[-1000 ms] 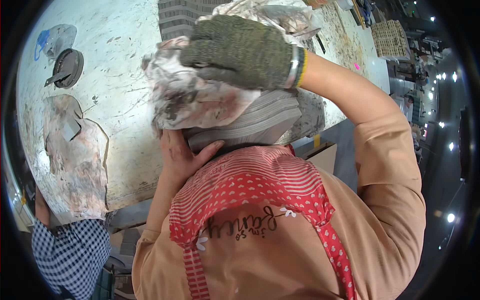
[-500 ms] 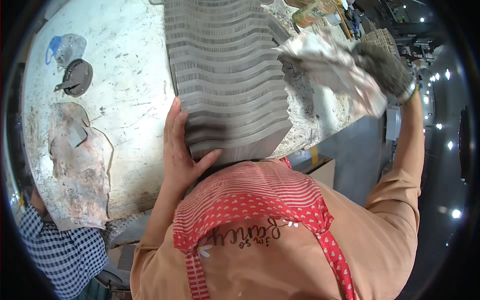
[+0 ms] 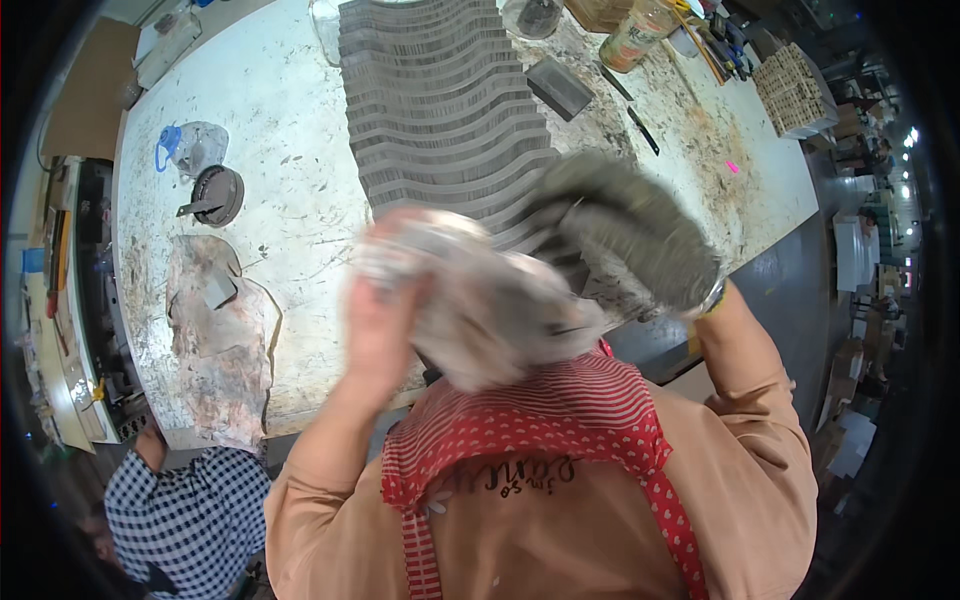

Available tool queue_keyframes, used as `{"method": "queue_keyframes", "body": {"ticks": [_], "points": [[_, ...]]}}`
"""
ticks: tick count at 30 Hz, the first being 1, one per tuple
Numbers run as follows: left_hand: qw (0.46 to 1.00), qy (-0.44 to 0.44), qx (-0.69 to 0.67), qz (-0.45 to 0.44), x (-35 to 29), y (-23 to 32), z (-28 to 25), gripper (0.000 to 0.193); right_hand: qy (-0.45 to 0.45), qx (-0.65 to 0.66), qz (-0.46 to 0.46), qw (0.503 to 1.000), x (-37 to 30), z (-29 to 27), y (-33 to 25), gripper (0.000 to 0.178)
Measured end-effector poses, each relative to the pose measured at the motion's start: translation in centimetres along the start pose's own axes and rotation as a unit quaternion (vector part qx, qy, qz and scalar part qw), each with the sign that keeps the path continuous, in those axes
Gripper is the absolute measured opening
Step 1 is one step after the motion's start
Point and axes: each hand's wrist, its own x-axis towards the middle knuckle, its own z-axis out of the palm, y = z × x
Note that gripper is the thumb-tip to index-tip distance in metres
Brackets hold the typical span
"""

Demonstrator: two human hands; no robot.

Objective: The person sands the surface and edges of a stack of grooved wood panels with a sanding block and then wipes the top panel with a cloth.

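A long row of grey, wavy-edged plates (image 3: 440,110), packed face to face, runs up the table from my body. Over its near end lies a stained whitish rag (image 3: 500,320), blurred by motion. My right hand (image 3: 630,235), in a dark grey work glove, is closed on the rag's right side. My bare left hand (image 3: 383,325) is at the rag's left end; its fingers are smeared and partly covered by the cloth. The rag and both hands hide the nearest plates.
To the left are a dark round lid (image 3: 218,197), a clear piece with a blue cap (image 3: 190,150) and a stained cloth (image 3: 222,350). A dark block (image 3: 558,88), bottle (image 3: 635,38) and woven basket (image 3: 792,92) stand right. A person in checked clothing (image 3: 190,515) is at lower left.
The rag and gloved right hand have swung from the far right onto the near end of the plates. My left hand has left the plates' side and met the rag.
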Motion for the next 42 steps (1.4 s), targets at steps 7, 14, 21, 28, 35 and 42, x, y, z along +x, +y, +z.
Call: {"method": "queue_keyframes", "body": {"ticks": [7,14,21,28,35,42], "points": [[0.876,-0.03,0.354,0.326,7.7,1.1,2.7,0.031,0.11,-0.394,-0.122,0.904,1.7,-3.2,11.7,0.025],[0.713,-0.158,0.596,0.334,10.6,-3.1,6.5,0.03,0.174,-0.177,-0.03,0.968,2.7,-1.7,14.3,0.021],[0.573,-0.244,0.742,0.248,8.8,3.0,4.5,0.029,0.207,-0.115,-0.014,0.971,3.2,-1.2,13.7,0.025],[0.696,-0.179,0.61,0.333,8.5,-0.9,6.3,0.034,0.218,-0.165,-0.074,0.959,4.9,0.3,13.2,0.056],[0.511,-0.301,0.78,0.198,8.3,5.1,0.1,0.024,0.244,-0.072,-0.033,0.967,5.4,0.5,14.5,0.059],[0.662,-0.065,0.728,0.166,9.9,11.0,-2.1,0.028,0.266,-0.006,-0.053,0.963,6.0,1.1,15.2,0.054]]}}
